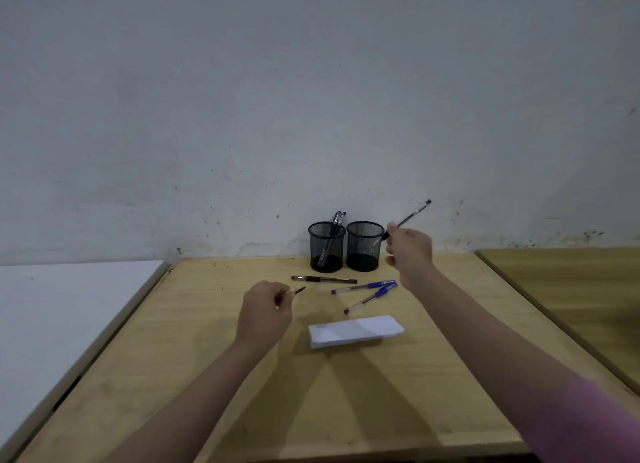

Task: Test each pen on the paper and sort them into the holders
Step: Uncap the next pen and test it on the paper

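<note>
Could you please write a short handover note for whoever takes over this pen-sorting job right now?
Right hand holds a black pen raised beside the right mesh holder, which looks empty.
Left hand pinches a small dark piece, probably a pen cap.
Done: two dark pens stand in the left mesh holder.
Left: a black pen on the table and two blue pens, all beyond the paper pad.

Bare worktop [180, 376] lies open in front, while loose pens [363, 286] and paper [356, 331] lie before the two holders [363, 246] against the wall.
</note>
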Action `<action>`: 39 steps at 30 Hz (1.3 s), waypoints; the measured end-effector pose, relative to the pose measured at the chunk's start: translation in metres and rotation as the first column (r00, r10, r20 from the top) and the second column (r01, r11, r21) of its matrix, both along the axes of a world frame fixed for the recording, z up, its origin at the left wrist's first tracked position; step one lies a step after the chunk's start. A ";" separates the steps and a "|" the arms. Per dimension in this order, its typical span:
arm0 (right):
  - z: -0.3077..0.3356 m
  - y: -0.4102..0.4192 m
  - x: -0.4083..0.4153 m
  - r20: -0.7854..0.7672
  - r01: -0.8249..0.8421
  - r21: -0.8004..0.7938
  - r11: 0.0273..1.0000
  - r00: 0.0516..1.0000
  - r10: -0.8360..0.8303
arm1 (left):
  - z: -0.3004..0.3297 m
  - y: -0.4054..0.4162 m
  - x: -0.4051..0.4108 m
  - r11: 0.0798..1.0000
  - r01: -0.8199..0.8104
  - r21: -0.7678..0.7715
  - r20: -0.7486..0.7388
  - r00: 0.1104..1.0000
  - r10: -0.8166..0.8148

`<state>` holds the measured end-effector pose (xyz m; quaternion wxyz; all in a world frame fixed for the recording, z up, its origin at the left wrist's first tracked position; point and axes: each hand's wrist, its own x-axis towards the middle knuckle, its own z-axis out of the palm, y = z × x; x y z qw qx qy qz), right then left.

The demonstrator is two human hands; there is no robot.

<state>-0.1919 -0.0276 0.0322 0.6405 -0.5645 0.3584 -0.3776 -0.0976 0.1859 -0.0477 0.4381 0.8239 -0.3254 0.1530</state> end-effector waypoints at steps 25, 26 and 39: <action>-0.110 0.057 0.003 -0.078 -0.238 -0.130 0.962 0.970 0.230 | -0.045 -0.002 -0.003 0.932 0.209 0.297 0.003 0.976 -0.220; -0.113 0.057 0.002 -0.073 -0.222 -0.135 0.966 0.974 0.214 | -0.046 0.000 -0.007 0.925 0.219 0.310 0.008 0.973 -0.232; -0.112 0.047 0.004 -0.109 -0.260 -0.182 0.948 0.964 0.244 | -0.055 0.005 -0.013 0.902 0.236 0.361 -0.033 0.970 -0.241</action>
